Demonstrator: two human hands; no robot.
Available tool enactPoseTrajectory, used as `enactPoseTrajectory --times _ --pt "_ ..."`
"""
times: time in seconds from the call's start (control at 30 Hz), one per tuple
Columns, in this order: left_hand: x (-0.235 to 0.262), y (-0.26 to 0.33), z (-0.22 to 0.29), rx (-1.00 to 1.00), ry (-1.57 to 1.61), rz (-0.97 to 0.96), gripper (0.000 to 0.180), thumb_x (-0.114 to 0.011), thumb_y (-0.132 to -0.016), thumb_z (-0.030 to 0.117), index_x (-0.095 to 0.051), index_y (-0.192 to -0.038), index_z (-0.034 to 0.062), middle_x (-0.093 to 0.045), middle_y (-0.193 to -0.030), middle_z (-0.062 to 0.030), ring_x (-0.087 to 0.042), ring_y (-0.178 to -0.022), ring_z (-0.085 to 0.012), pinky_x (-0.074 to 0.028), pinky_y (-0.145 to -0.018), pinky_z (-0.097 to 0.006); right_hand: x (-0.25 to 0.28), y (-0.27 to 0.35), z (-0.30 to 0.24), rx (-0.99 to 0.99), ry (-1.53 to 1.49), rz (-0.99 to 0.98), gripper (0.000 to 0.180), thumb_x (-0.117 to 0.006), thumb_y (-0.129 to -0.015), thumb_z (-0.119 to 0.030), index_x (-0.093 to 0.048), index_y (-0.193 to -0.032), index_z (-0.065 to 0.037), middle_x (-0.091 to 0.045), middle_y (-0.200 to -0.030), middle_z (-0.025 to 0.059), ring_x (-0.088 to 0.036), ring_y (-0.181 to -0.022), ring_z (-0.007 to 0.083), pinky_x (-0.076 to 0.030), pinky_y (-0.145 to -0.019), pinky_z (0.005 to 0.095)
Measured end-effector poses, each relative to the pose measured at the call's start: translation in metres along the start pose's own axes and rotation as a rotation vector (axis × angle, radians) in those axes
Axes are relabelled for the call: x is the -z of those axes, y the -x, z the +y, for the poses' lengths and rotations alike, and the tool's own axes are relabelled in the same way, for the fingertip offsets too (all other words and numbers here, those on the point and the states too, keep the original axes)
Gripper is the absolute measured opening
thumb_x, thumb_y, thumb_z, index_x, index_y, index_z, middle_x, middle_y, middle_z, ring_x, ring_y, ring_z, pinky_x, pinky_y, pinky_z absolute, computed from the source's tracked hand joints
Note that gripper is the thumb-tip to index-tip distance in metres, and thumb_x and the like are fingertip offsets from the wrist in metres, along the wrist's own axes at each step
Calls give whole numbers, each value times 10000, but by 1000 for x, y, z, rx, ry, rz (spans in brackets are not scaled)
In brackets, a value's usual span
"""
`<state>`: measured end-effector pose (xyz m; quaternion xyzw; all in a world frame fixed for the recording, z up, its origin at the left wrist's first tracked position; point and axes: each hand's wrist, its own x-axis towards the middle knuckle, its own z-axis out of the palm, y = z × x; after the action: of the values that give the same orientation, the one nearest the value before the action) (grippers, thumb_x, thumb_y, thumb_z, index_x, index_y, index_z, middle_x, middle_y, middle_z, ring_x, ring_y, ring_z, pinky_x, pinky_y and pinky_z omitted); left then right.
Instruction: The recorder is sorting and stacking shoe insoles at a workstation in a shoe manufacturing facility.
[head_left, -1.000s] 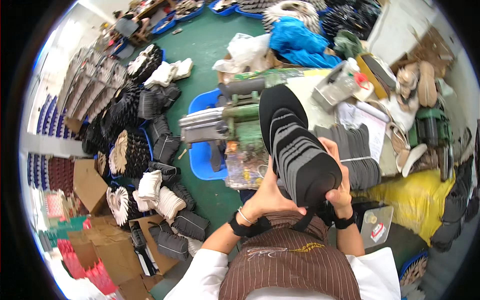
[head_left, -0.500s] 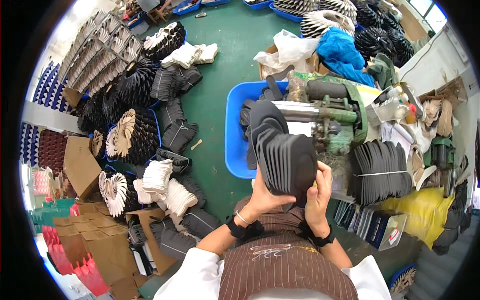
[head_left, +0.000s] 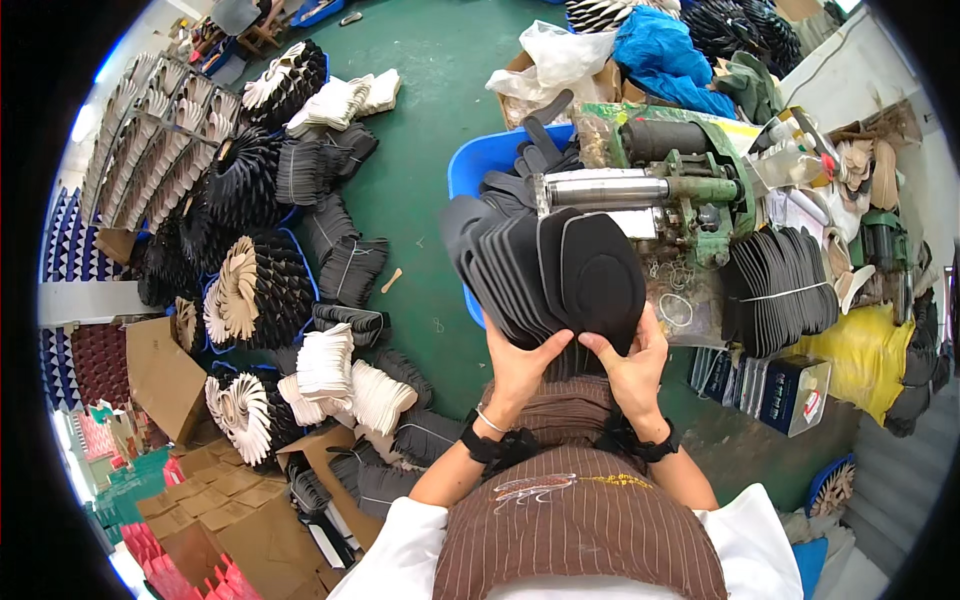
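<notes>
Both of my hands grip a thick stack of black shoe insoles (head_left: 600, 268), fanned out toward the left, above my lap. Around the lower left side of the stack is my left hand (head_left: 520, 370), its thumb pressed on the near edge. My right hand (head_left: 632, 362) closes on the near right side, thumb on the top insole and fingers behind. Just beyond the stack stands a blue tub (head_left: 478, 165) holding more dark insoles. A green machine with a shiny metal roller (head_left: 610, 190) is beside the tub, and a tied bundle of black insoles (head_left: 780, 290) lies to its right.
Tied dark bundles (head_left: 350, 270) and white bundles (head_left: 325, 370) lie on the green floor at left, beside tubs of insoles. Cardboard boxes (head_left: 230, 510) fill the lower left. At right are a yellow bag (head_left: 850, 370) and a dark blue box (head_left: 795, 395).
The stack has turned and spread, now fanning to the left with a broad top insole facing up. Both thumbs have come together at its near edge. The view has shifted slightly.
</notes>
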<state>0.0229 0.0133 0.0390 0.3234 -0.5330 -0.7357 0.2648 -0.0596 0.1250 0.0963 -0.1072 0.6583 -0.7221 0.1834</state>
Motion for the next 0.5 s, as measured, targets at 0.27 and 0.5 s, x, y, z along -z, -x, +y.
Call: enactPoseTrajectory --times 0.27,0.5 --pt "38 -31 12 74 -33 94 782 -815 -723 178 -373 -1322 -62 -508 -1261 -141 -498 -1147 -230 -379 -1015 -345 39 3 45 13 -134 100 322 -679 -819 60 -635 -1137 38 -676 -1043 65 -603 -944 113 -459 -873 246" --pt "106 -48 -1 175 258 -77 803 -690 -800 465 -369 -1347 -27 -529 -1254 -148 -540 -1106 -238 -454 -950 -358 68 -55 132 -45 194 204 226 -683 -823 -22 -665 -1039 41 -681 -938 26 -578 -830 82 -470 -769 248"
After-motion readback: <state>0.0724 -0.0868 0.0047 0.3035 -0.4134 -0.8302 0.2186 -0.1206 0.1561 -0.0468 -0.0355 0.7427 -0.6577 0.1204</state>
